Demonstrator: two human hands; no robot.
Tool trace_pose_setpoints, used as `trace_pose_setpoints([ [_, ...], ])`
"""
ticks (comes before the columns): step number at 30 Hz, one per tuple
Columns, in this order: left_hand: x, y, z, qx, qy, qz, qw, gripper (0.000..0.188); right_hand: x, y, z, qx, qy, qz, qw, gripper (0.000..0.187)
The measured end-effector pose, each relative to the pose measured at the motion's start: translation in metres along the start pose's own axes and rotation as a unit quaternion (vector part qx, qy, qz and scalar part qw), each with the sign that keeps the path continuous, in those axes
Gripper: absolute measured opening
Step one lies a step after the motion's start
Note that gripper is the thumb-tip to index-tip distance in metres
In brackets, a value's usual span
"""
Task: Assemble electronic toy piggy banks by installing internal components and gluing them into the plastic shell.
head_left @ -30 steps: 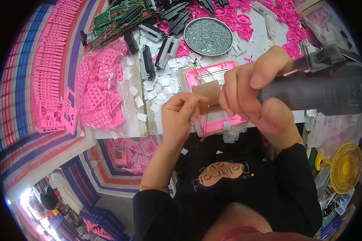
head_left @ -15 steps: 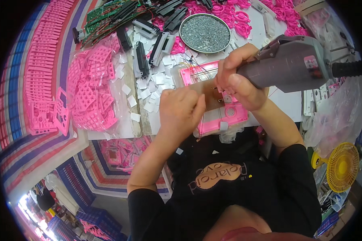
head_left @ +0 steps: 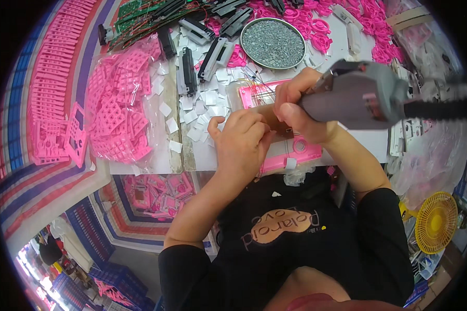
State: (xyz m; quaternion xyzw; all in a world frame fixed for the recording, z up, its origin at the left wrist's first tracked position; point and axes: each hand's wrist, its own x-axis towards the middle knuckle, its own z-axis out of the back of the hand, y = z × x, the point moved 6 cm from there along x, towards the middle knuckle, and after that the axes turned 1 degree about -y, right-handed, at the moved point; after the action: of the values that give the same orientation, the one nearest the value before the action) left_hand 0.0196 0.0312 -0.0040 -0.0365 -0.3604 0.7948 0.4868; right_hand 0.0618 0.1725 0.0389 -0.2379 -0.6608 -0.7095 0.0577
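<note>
My right hand [head_left: 302,106] is wrapped round the front of a grey electric screwdriver [head_left: 342,101], held nearly level with its tip hidden by my fingers. A brown board [head_left: 282,128] lies under both hands on a pink plastic housing [head_left: 290,159]. My left hand [head_left: 242,140] is at the board's left end, fingers curled and thumb drawn in toward the index finger; whatever they pinch is hidden. Thin wires [head_left: 255,78] come out of the housing's far side.
A round metal dish of small screws [head_left: 273,42] stands beyond the housing. White square pads [head_left: 207,111], black-and-grey modules [head_left: 216,58] and a bag of pink grids [head_left: 119,103] lie leftward. Pink rings [head_left: 320,36] are at the back; a yellow fan [head_left: 436,223] stands right.
The screwdriver's body has swung lower and slightly left. My left hand has shifted slightly right, its fingers less tightly curled. The whole view has shifted a little.
</note>
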Motion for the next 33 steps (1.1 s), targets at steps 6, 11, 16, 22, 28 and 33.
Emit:
trace_pose_setpoints([
  [6,0.0,-0.003,0.006,-0.019,-0.078,-0.042,0.996,0.012,0.005,0.035,-0.001,0.188,-0.012,0.017,0.982,0.029],
  [11,0.002,-0.008,0.01,-0.06,-0.074,-0.038,0.995,0.014,-0.001,0.041,-0.006,0.146,-0.013,-0.006,0.989,0.034],
  [16,-0.004,-0.008,0.015,-0.044,-0.062,-0.073,0.994,0.014,-0.006,0.041,-0.01,0.168,-0.014,-0.015,0.986,0.033],
  [22,-0.012,-0.005,0.029,0.01,0.013,-0.081,0.997,0.013,-0.025,0.022,-0.016,0.142,0.0,-0.054,0.988,0.029],
  [28,-0.029,-0.011,0.019,0.026,0.038,-0.093,0.995,0.012,-0.025,0.021,-0.03,0.053,0.087,-0.033,0.994,0.022],
  [33,-0.025,-0.01,0.02,-0.001,0.027,-0.077,0.997,0.012,-0.027,0.021,-0.035,-0.017,0.123,-0.008,0.992,0.02],
])
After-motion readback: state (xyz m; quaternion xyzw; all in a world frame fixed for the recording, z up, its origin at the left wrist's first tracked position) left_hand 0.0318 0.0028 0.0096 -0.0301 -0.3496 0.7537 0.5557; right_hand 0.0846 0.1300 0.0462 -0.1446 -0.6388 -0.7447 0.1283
